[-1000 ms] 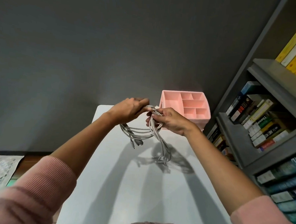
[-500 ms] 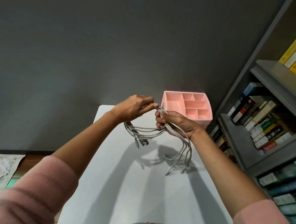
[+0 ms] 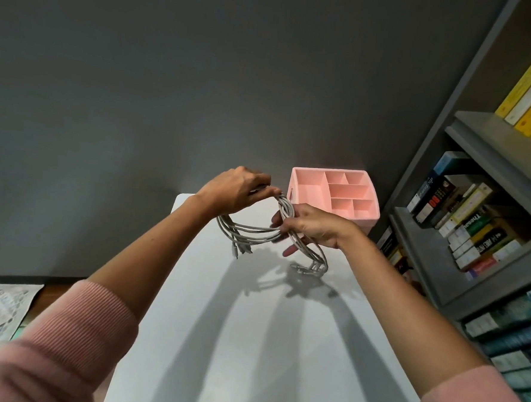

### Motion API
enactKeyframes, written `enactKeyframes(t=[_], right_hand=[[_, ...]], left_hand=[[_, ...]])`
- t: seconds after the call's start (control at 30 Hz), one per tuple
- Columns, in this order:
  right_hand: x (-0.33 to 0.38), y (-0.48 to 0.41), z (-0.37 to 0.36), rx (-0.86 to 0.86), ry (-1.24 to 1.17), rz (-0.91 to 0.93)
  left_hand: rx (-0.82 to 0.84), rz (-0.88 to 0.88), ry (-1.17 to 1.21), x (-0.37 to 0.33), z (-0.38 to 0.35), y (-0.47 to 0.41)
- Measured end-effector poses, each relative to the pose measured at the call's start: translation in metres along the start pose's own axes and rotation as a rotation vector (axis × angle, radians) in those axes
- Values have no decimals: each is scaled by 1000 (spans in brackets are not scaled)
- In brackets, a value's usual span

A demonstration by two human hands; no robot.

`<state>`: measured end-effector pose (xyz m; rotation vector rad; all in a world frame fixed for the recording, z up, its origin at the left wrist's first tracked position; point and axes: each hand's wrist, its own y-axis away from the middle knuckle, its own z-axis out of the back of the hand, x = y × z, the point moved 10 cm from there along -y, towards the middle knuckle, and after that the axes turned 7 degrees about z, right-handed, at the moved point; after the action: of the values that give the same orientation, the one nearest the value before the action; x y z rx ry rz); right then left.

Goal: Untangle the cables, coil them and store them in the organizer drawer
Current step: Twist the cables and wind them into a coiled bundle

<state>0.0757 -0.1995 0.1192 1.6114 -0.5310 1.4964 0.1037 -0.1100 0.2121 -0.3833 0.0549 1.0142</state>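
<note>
Cables (image 3: 250, 232) up in the air, folks, a grey bundle held above the far end of the white surface (image 3: 250, 324), well short of the pink organizer (image 3: 364, 220) that sits at the far right corner. The left hand (image 3: 237, 189) is curled over the top of the loop, fingertips pinching the strands. The right hand (image 3: 314, 227) is clamped round the bundle just beside it, thumb on top, with a finger or two poking out underneath.

Where are we? By my reckoning, mid-coil. One rough loop sags between the two hands, so the gathering looks well under way. But two sets of loose ends dangle: plugs hang low on the left, and a longer sweep of tails curls down on the right. So the coil is not closed up. Nothing shows in the organizer's open compartments, and storing is all to come.

Now the murky bits. How many cables are in that bundle I cannot count, as the strands run together. Whether they are truly free of each other or just bunched, I cannot say either. The right-hand tails may touch the surface or hang just above it, and their shadow muddles that. No drawer front shows on the organizer from this angle. Sleeves and body cut off the near edge of the surface.
</note>
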Motion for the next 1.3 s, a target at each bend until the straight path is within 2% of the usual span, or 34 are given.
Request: enactKeyframes(t=[0.1, 0.17, 0.23, 0.3, 0.37, 0.47, 0.57, 0.67, 0.77, 0.8, 0.9, 1.0, 1.13, 1.3], right_hand=[[7, 1, 13, -111, 468, 13], [24, 0, 21, -267, 764, 142], [36, 3, 24, -410, 912, 250], [42, 5, 28, -504, 941, 316], [44, 5, 33, -509, 817, 353], [48, 2, 36, -477, 596, 396], [48, 2, 40, -553, 518, 398], [43, 3, 47, -652, 525, 359], [39, 8, 58, -790, 485, 317], [40, 10, 59, -828, 476, 307], [43, 13, 58, -886, 520, 278], [43, 10, 54, -841, 514, 286], [45, 1, 36, -521, 316, 412], [31, 1, 4, -27, 71, 335]], left_hand=[[-68, 33, -27, 10, 11, 2], [-120, 65, 0, 17, 18, 3], [-138, 73, 6, 20, 23, 1], [-131, 62, -4, 21, 23, 1], [-147, 73, 10, 24, 25, 3], [-197, 236, 151, 40, 29, 8], [-311, 521, 461, 57, 29, 20], [-287, 759, 1142, 61, -1, 38], [-169, 779, 1865, 38, -37, 43], [-180, 745, 1951, 34, -42, 44], [-247, 722, 1736, 28, -50, 47], [-384, 822, 1453, 37, -46, 54], [-577, 971, 1201, 65, -33, 74], [-641, 964, 1038, 78, -23, 81]])
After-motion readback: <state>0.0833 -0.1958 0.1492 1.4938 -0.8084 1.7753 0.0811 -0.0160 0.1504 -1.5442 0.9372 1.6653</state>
